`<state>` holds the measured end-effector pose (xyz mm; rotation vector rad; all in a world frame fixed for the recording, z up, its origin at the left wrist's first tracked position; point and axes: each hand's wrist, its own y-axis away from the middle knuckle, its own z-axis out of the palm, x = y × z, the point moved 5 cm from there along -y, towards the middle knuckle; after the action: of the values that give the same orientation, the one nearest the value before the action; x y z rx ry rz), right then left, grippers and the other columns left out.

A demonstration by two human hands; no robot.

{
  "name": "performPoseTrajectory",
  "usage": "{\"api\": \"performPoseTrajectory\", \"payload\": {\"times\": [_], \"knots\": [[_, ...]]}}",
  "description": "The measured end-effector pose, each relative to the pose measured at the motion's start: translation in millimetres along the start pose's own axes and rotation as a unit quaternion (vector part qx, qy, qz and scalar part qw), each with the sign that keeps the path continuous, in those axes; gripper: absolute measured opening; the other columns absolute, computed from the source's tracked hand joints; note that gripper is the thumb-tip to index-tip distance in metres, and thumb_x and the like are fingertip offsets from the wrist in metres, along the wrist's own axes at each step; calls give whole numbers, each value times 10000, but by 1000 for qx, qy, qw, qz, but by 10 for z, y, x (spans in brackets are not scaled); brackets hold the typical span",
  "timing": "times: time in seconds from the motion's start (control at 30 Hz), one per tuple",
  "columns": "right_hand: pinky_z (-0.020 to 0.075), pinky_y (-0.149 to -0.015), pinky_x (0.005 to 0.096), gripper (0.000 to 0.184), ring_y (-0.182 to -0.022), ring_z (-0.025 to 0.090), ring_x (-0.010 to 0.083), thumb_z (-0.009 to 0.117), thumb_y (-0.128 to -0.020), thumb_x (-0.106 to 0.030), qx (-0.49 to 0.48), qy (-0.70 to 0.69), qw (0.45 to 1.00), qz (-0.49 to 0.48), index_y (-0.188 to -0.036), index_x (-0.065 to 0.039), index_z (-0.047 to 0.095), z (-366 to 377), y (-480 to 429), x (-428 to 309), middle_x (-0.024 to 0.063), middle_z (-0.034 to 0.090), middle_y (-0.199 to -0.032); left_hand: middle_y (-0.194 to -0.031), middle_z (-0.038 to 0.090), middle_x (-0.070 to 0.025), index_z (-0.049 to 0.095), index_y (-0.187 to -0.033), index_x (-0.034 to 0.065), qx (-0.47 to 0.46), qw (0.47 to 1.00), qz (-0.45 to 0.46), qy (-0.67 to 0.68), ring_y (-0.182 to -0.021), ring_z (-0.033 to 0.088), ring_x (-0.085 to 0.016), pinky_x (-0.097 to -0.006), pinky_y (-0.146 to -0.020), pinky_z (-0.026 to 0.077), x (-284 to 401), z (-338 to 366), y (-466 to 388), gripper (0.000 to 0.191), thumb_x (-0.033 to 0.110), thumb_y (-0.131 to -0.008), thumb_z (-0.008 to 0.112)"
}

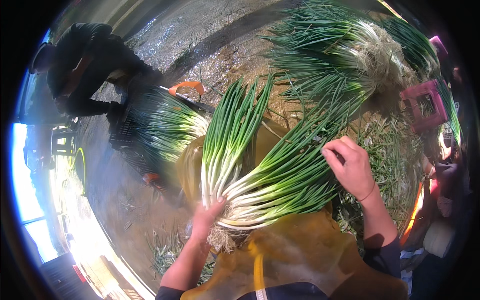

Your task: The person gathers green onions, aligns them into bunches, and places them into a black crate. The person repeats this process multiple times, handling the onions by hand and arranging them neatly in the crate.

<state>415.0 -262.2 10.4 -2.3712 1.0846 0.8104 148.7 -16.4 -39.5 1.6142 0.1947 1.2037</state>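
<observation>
My left hand (210,217) is closed round the white root ends of several green onions (225,150), whose leaves point up and away from me. More green onions (285,180) lie fanned to the right across my lap, over a yellow-brown waterproof apron (300,243); their roots meet beside my left thumb. My right hand (348,165) is raised just beyond the leaf tips on the right, its fingers curled with thumb near forefinger. Whether something thin is pinched there cannot be told.
A large heap of green onions (330,52) lies at the upper right, near a pink plastic crate (423,105). Loose leaf trimmings (393,161) cover the ground at right. A black crate (131,150) of green onions stands at left, where another person (86,71) bends over.
</observation>
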Motion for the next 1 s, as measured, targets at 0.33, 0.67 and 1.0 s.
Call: {"api": "performPoseTrajectory", "payload": {"times": [0.33, 0.67, 1.0], "knots": [[518, -667, 333, 165, -742, 613, 217, 759, -746, -148, -44, -12, 962, -268, -824, -95, 624, 965, -142, -952, 39, 553, -802, -1211, 664, -156, 508, -1374, -6, -44, 998, 22, 35, -1061, 683, -272, -412, -951, 569, -15, 49, 44, 528, 120, -894, 691], [499, -717, 333, 106, -824, 562, 228, 601, -785, -76, -64, 136, 950, -275, -888, -76, 572, 750, 163, -492, 52, 517, -886, -1211, 679, -106, 564, -1331, -8, -64, 996, 51, -21, -1065, 656, -201, -335, -949, 525, -25, 136, 38, 365, 140, -998, 600], [508, -706, 449, 303, -758, 665, 408, 539, -1038, -307, -18, -129, 989, 65, -1003, -6, 521, 19, -603, 316, 180, 670, -790, -1263, 663, -126, 563, -1338, -10, -27, 994, 67, -78, -1150, 622, -201, -358, -1037, 455, -13, 9, -79, 424, 202, -977, 629]]}}
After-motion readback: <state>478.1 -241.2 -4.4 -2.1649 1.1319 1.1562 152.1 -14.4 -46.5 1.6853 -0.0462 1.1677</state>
